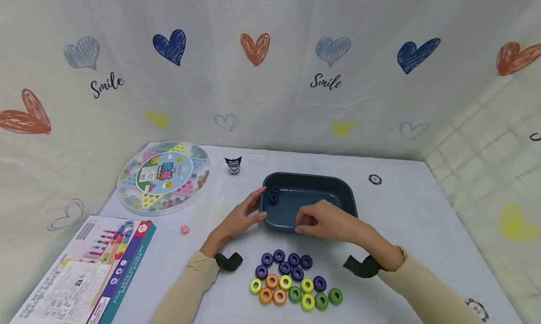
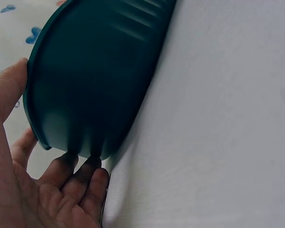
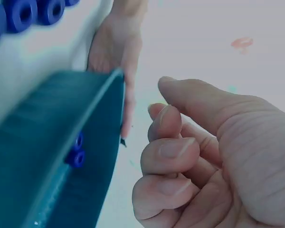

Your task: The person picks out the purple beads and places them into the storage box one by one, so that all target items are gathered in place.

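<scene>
A dark teal tray (image 1: 313,177) stands mid-table with two dark purple rings (image 1: 274,198) at its left end. My left hand (image 1: 237,219) touches the tray's left end; in the left wrist view the thumb (image 2: 12,85) meets the rim and the other fingers (image 2: 61,168) rest against the outer wall. Over the tray's near edge hovers my right hand (image 1: 327,220), its fingers (image 3: 173,149) curled toward the palm and the thumb (image 3: 190,92) apart from them. Nothing shows between them. Loose purple rings (image 1: 285,267), orange rings (image 1: 279,297), yellow rings (image 1: 307,302) and green rings (image 1: 336,296) lie before the tray.
A round game board (image 1: 186,204) lies at the back left, with a printed box (image 1: 84,272) in front of it. A small purple-black figure (image 1: 234,165) stands behind the left hand. A pink bead (image 1: 185,229) and a black-and-white disc (image 1: 374,179) are on the table.
</scene>
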Available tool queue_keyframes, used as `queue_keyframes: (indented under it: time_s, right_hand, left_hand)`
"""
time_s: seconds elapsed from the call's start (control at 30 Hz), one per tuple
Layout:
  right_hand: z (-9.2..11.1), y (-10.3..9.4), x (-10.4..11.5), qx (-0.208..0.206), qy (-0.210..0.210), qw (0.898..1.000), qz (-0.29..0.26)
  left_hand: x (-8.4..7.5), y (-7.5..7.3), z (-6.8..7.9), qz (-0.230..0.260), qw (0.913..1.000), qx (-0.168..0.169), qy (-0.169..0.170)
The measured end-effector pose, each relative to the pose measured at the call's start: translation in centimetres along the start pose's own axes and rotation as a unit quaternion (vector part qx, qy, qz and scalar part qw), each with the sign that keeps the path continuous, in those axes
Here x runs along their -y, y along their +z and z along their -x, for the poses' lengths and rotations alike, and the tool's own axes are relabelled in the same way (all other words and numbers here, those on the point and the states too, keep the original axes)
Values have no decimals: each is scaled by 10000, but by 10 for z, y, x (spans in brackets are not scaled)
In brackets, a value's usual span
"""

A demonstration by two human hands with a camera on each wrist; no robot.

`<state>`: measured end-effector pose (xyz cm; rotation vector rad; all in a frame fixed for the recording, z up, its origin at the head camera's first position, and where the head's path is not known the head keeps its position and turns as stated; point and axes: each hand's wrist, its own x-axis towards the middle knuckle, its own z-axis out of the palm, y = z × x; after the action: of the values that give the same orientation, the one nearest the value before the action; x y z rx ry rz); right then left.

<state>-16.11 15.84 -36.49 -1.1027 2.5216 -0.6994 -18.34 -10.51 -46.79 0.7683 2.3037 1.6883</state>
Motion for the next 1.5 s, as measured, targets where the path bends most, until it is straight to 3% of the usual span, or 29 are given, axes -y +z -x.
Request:
queue_keyframes:
  time_s: [0.23, 0.43, 0.8, 1.03, 1.5]
  right_hand:
    - [47, 31, 3, 219, 732, 9971, 18]
    - [67, 58, -2, 555, 1323, 9896, -144]
    - [69, 72, -7, 530, 1683, 9839, 282]
    - [70, 72, -7, 661, 1515, 9860, 217]
    - [80, 67, -24, -107, 1874, 9797, 699]
  left_hand:
    - [0, 2, 0, 45, 10000, 30, -7]
    - [1, 1, -1, 57, 10000, 23, 27]
    - [0, 1, -1, 118, 9999, -22, 0]
    - [-1, 1, -1, 116, 9999, 40, -43]
    - [5, 2, -1, 61, 10000, -4, -48]
